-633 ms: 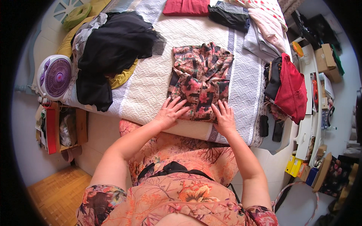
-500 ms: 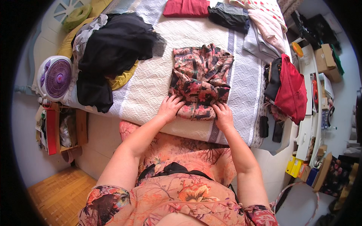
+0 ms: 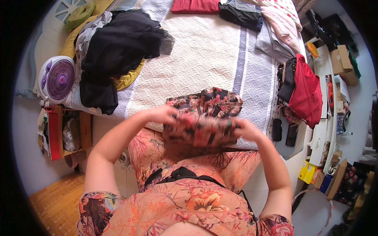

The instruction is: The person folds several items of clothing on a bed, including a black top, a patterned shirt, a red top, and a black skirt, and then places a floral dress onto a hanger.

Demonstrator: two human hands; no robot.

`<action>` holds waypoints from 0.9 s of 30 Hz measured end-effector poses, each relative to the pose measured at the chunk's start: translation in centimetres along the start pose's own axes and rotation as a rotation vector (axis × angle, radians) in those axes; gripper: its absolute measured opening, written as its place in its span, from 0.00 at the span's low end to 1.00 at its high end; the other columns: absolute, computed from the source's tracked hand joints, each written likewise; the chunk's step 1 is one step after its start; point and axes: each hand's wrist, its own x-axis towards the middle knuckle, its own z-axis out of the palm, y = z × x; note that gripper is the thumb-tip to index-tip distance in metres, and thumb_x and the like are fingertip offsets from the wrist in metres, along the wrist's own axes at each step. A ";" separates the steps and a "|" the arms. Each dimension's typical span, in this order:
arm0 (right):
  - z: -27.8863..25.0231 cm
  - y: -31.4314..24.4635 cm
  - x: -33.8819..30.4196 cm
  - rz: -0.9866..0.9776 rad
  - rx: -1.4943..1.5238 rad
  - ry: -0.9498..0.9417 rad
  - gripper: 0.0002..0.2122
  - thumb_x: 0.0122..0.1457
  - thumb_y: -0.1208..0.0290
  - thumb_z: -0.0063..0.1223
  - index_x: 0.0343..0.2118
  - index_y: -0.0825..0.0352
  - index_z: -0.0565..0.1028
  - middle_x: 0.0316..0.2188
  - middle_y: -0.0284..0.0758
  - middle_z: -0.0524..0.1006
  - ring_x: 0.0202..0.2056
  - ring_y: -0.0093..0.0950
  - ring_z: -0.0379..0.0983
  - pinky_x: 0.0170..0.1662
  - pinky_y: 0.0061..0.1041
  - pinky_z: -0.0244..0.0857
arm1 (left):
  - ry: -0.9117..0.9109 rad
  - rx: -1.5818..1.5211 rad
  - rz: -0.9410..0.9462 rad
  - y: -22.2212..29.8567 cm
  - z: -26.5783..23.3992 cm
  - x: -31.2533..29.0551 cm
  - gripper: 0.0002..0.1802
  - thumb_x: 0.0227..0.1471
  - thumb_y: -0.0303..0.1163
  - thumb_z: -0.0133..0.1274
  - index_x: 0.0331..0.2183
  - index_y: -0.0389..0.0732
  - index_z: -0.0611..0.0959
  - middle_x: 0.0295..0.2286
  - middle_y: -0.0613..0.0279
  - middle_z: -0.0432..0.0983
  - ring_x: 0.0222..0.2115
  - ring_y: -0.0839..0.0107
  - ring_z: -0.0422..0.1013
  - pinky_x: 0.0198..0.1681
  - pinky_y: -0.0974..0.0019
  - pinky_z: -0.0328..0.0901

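A floral garment in black, pink and red (image 3: 204,118) hangs partly over the near edge of the bed, close to my lap, and its lower part is smeared by motion. My left hand (image 3: 163,117) grips its left side. On the opposite side my right hand (image 3: 246,129) has hold of the cloth, with the fingers blurred. The far end of the garment still lies on the white quilted bedspread (image 3: 189,59).
Dark clothes (image 3: 118,47) are heaped at left beside a purple-and-white fan (image 3: 59,78). Folded red cloth (image 3: 195,6) and a dark folded piece (image 3: 241,17) lie at the far side. Red clothing (image 3: 305,92) hangs at the bed's right edge.
Both hands have gone from resting on the flat garment to gripping it. The garment has been drawn toward me, its near part lifted off the bed and over the edge.
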 end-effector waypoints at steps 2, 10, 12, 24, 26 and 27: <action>-1.3 3.6 4.0 -0.119 0.345 0.316 0.16 0.44 0.77 0.44 0.39 0.64 0.69 0.24 0.34 0.71 0.22 0.21 0.66 0.26 0.18 0.62 | 0.158 -0.205 -0.249 -1.6 -2.8 3.0 0.17 0.40 0.39 0.53 0.32 0.38 0.75 0.27 0.63 0.71 0.30 0.73 0.67 0.33 0.71 0.61; -0.1 1.0 5.6 -0.327 -0.409 0.813 0.25 0.42 0.71 0.54 0.46 0.61 0.62 0.43 0.42 0.65 0.45 0.40 0.60 0.46 0.33 0.55 | 0.728 0.459 -0.123 -1.8 -0.5 2.9 0.37 0.38 0.44 0.54 0.49 0.44 0.60 0.50 0.52 0.52 0.50 0.56 0.51 0.52 0.59 0.49; 1.4 0.5 4.4 -0.336 -0.495 0.742 0.28 0.39 0.71 0.56 0.47 0.59 0.62 0.47 0.41 0.62 0.49 0.41 0.56 0.50 0.35 0.51 | 0.739 0.463 -0.068 -1.5 1.5 1.9 0.39 0.37 0.45 0.55 0.50 0.45 0.59 0.50 0.53 0.51 0.51 0.55 0.50 0.52 0.58 0.48; 8.1 4.6 5.3 0.008 0.610 0.731 0.27 0.42 0.66 0.58 0.44 0.71 0.61 0.35 0.35 0.70 0.36 0.24 0.65 0.40 0.22 0.59 | 1.022 -0.615 -0.200 -10.1 7.4 2.7 0.34 0.39 0.41 0.56 0.44 0.30 0.64 0.39 0.51 0.65 0.38 0.64 0.64 0.42 0.67 0.59; 9.1 3.0 6.1 -0.147 0.636 0.748 0.21 0.42 0.70 0.57 0.39 0.69 0.64 0.28 0.30 0.68 0.29 0.20 0.64 0.33 0.20 0.61 | 0.929 -0.874 -0.131 -8.4 7.0 2.7 0.31 0.40 0.40 0.55 0.43 0.31 0.66 0.36 0.54 0.68 0.36 0.67 0.66 0.40 0.67 0.61; 9.8 4.0 6.9 -0.117 0.769 0.668 0.19 0.41 0.70 0.57 0.36 0.68 0.65 0.28 0.29 0.68 0.28 0.20 0.64 0.31 0.20 0.61 | 0.748 -1.056 -0.221 -7.0 6.9 2.6 0.27 0.41 0.39 0.54 0.41 0.32 0.68 0.34 0.56 0.70 0.34 0.69 0.67 0.38 0.68 0.62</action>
